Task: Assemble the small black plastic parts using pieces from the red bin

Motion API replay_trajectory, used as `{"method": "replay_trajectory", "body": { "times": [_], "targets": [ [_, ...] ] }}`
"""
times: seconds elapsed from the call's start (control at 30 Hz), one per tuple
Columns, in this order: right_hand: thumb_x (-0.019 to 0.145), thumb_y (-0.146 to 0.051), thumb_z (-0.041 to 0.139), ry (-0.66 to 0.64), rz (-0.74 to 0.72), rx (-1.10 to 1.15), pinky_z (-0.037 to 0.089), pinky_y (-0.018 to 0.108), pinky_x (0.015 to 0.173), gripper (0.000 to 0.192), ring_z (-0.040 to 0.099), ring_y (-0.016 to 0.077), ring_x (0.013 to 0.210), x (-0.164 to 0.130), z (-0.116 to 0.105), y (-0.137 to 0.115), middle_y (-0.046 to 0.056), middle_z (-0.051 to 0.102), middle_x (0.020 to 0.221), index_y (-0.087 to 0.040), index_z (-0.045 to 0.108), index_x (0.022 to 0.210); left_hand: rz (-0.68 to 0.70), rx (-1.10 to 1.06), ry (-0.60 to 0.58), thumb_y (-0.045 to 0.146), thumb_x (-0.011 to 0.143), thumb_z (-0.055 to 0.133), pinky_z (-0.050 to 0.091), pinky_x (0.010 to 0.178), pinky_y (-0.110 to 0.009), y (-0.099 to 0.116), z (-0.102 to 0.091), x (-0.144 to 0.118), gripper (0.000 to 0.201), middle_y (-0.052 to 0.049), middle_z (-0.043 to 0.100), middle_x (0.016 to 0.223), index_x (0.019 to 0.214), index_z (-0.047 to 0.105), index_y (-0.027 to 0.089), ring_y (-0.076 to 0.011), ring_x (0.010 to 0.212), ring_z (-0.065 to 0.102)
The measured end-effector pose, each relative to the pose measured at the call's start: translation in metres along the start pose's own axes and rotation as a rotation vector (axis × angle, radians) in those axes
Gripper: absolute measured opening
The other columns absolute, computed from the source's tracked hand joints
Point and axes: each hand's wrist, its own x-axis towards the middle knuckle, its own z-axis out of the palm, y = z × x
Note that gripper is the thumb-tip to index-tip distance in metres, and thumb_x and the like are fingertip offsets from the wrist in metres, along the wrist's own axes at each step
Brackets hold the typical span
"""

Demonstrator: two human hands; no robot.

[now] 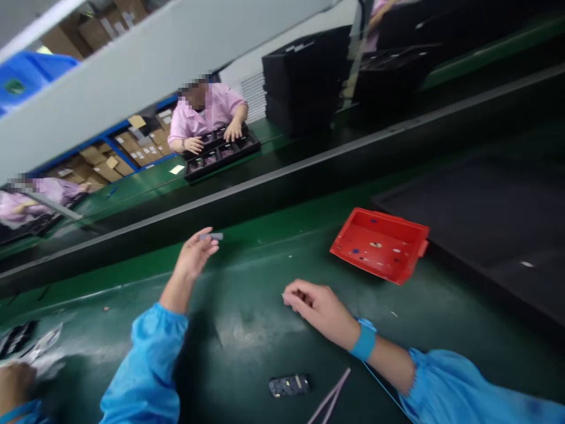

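Observation:
My left hand [194, 256] is raised over the far side of the green table, its fingers closed on a small flat grey piece [216, 236] that sticks out to the right. My right hand [320, 306], with a blue strap [365, 340] on the wrist, is low over the table. Its thumb and fingertips are pinched together; a tiny pale tip shows there, too small to name. Below the hands lies a small dark device with electronic parts [289, 384]. Tweezers [333, 394] rest to its right, near the bottom edge.
A red tray [375, 259] with small bits stands beyond my right hand, beside a large black tray [494, 212]. At lower left is another person's hand [15, 383] near plastic bags [44, 347]. Across the grey rail, a person in pink [209, 112] handles a black compartment tray [223, 156].

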Motion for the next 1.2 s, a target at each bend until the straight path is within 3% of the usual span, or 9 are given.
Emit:
{"method": "replay_trajectory", "body": {
  "times": [0.07,0.13,0.2,0.27,0.47,0.6,0.83,1.2],
  "targets": [
    [0.092,-0.037,0.060,0.166,-0.069,-0.021,0.053,0.024,0.061,0.024,0.065,0.0144,0.069,0.005,-0.007,0.001,0.006,0.072,0.083,-0.019,0.075,0.097,-0.025,-0.135,-0.158,0.028,0.087,0.072,0.061,0.077,-0.026,-0.016,0.058,-0.041,0.032,-0.006,0.075,0.087,0.116,0.067,0.015,-0.0136,0.079,0.073],
    [0.090,-0.035,0.063,0.273,-0.095,-0.002,0.056,0.026,0.067,0.026,0.069,0.0159,0.076,0.008,-0.012,0.003,0.007,0.074,0.095,-0.020,0.077,0.107,-0.109,-0.436,-0.301,0.033,0.080,0.080,0.062,0.073,-0.025,-0.030,0.106,-0.082,0.036,-0.006,0.075,0.085,0.108,0.069,0.014,-0.0146,0.078,0.073],
    [0.088,-0.034,0.067,0.347,-0.092,0.013,0.058,0.027,0.069,0.026,0.070,0.0165,0.077,0.009,-0.016,0.006,0.008,0.075,0.096,-0.020,0.077,0.107,-0.182,-0.558,-0.379,0.034,0.074,0.085,0.062,0.070,-0.023,-0.038,0.136,-0.112,0.032,-0.003,0.074,0.082,0.094,0.070,0.014,-0.0122,0.074,0.072],
    [0.087,-0.033,0.068,0.394,-0.093,-0.002,0.057,0.026,0.066,0.022,0.069,0.0158,0.073,0.009,-0.019,0.007,0.007,0.075,0.091,-0.019,0.078,0.101,-0.198,-0.565,-0.398,0.035,0.071,0.087,0.062,0.068,-0.021,-0.040,0.149,-0.125,0.032,0.001,0.072,0.077,0.084,0.067,0.014,-0.0094,0.068,0.070],
    [0.088,-0.027,0.070,0.449,-0.142,-0.093,0.056,0.025,0.062,0.015,0.067,0.0135,0.067,0.009,-0.025,0.001,0.006,0.073,0.087,-0.019,0.078,0.097,-0.128,-0.433,-0.521,0.039,0.072,0.086,0.063,0.071,-0.028,-0.044,0.143,-0.117,0.049,-0.002,0.077,0.080,0.110,0.065,0.017,-0.0172,0.075,0.075],
    [0.090,-0.024,0.068,0.486,-0.226,-0.202,0.059,0.027,0.069,0.013,0.070,0.0148,0.075,0.008,-0.030,-0.002,0.006,0.075,0.095,-0.021,0.078,0.099,-0.040,-0.360,-0.566,0.045,0.080,0.079,0.064,0.072,-0.031,-0.048,0.142,-0.119,0.037,-0.005,0.078,0.087,0.101,0.068,0.016,-0.0200,0.082,0.076],
    [0.094,-0.023,0.065,0.467,-0.346,-0.310,0.063,0.031,0.077,0.016,0.073,0.0166,0.083,0.004,-0.031,-0.004,0.005,0.078,0.098,-0.023,0.079,0.101,0.000,-0.302,-0.616,0.044,0.084,0.076,0.064,0.070,-0.027,-0.048,0.141,-0.122,0.033,-0.003,0.078,0.088,0.104,0.073,0.017,-0.0178,0.081,0.075],
    [0.096,-0.017,0.057,0.370,-0.457,-0.514,0.062,0.033,0.081,0.021,0.073,0.0178,0.086,0.003,-0.036,-0.003,0.006,0.077,0.099,-0.021,0.076,0.106,0.192,-0.182,-0.531,0.036,0.087,0.073,0.056,0.065,-0.023,-0.051,0.141,-0.127,0.024,-0.002,0.076,0.080,0.103,0.078,0.018,-0.0141,0.069,0.069]
  ]
}}
